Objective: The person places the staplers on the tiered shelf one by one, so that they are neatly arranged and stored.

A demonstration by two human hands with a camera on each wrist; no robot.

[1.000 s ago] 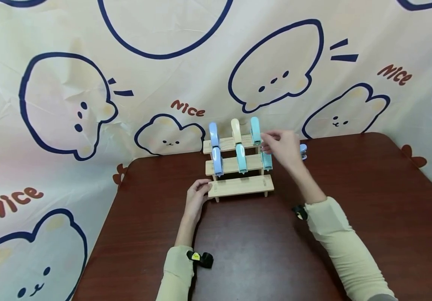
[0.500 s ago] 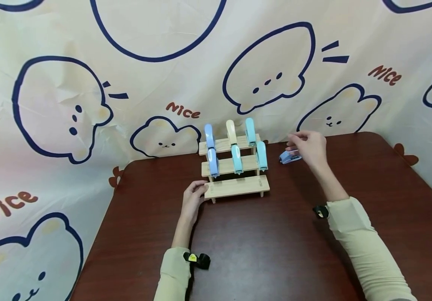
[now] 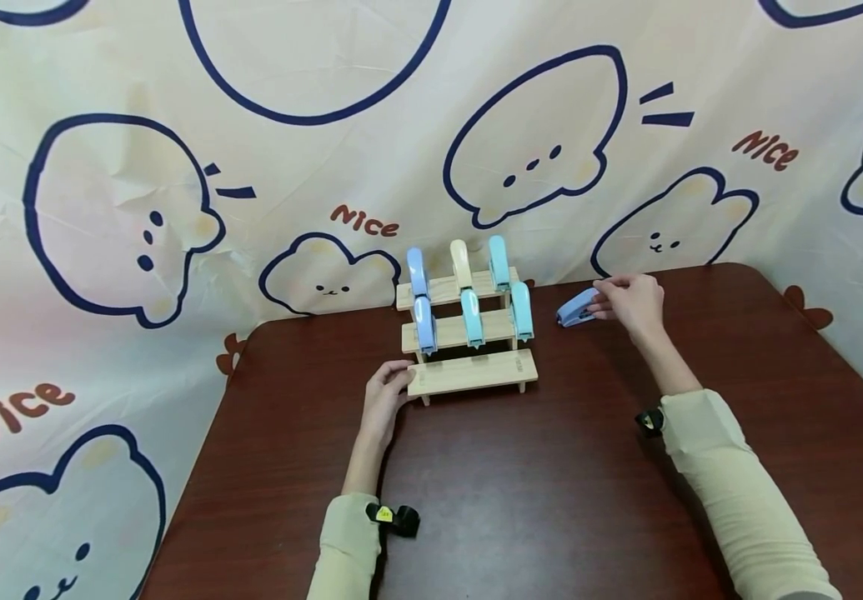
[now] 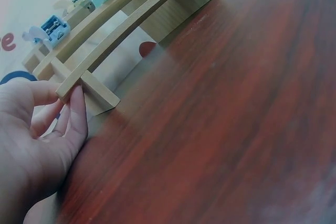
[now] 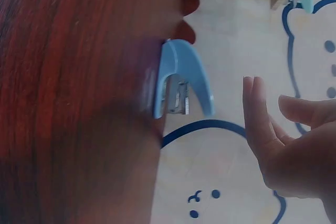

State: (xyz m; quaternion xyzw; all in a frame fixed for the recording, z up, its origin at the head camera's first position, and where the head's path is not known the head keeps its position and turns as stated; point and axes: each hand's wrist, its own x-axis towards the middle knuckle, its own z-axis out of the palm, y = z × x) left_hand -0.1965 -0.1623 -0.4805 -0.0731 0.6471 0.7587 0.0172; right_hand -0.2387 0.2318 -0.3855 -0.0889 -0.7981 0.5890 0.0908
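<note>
My left hand [image 3: 382,404] pinches the left end of the lowest shelf of a three-tier wooden stand [image 3: 472,373]; the left wrist view shows thumb and fingers around that corner. On the back tier stand a blue stapler [image 3: 417,271], a cream stapler [image 3: 461,265] and a turquoise stapler [image 3: 499,262]. The middle tier bears another blue stapler [image 3: 424,325] and two turquoise ones. To the right, a loose blue stapler [image 5: 181,59] rests on the table. My right hand [image 3: 632,304] is beside it, fingers extended and thumb apart, with a gap to the stapler in the right wrist view.
The brown table [image 3: 491,475] spreads around the stand. Close behind its far edge hangs a pale cloth [image 3: 371,158] with cartoon faces. A small black camera [image 3: 397,518] is strapped at the left wrist, another camera [image 3: 650,422] at the right.
My right hand has moved away from the turquoise stapler on the back tier, rightward and then down beside the loose blue stapler. The left hand keeps its hold on the stand.
</note>
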